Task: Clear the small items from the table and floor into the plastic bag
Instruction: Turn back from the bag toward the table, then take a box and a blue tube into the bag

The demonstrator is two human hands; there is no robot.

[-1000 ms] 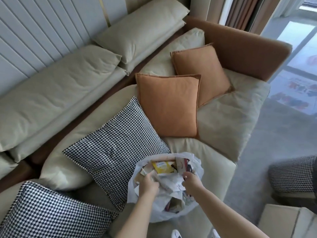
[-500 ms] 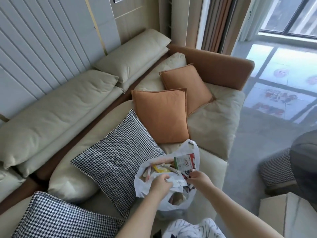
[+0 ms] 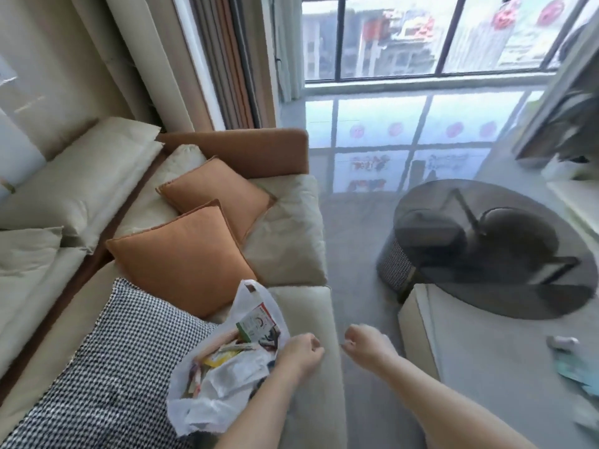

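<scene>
White plastic bag (image 3: 227, 377) sits on the cream sofa seat (image 3: 311, 367), mouth open, stuffed with crumpled wrappers, paper packets, a green-and-red printed carton (image 3: 256, 325) poking up at the rim. Thin, wrinkly, translucent film. Bag leans against a black-and-white houndstooth cushion (image 3: 113, 361) on its left; an orange cushion (image 3: 181, 257) is just behind it, a second orange cushion (image 3: 217, 192) farther back. Cream back pillows (image 3: 87, 176) run along the wall side, with an orange-brown sofa arm (image 3: 246, 150) at the far end.

Left hand (image 3: 299, 351) is at the bag's right rim, fingers curled; whether it pinches the plastic, cannot tell, blurred. Right hand (image 3: 366, 343) hovers over the seat's front edge, apart from the bag, fingers loosely curled, nothing visibly in it.

Right of the sofa edge: a strip of bare grey floor (image 3: 359, 254) runs toward the window (image 3: 421, 37). Round dark smoked-glass tabletop (image 3: 486, 247) stands across that strip, glossy, a houndstooth stool (image 3: 395, 267) tucked under its near-left side. A cream boxy block (image 3: 418, 325) butts against the tabletop's near edge, narrowing the gap by the right hand. Small items on the floor at far right: a pale lilac piece (image 3: 560, 341) and teal scraps (image 3: 580, 374), both blurred. Striped curtains (image 3: 227, 59) hang behind the sofa arm.
</scene>
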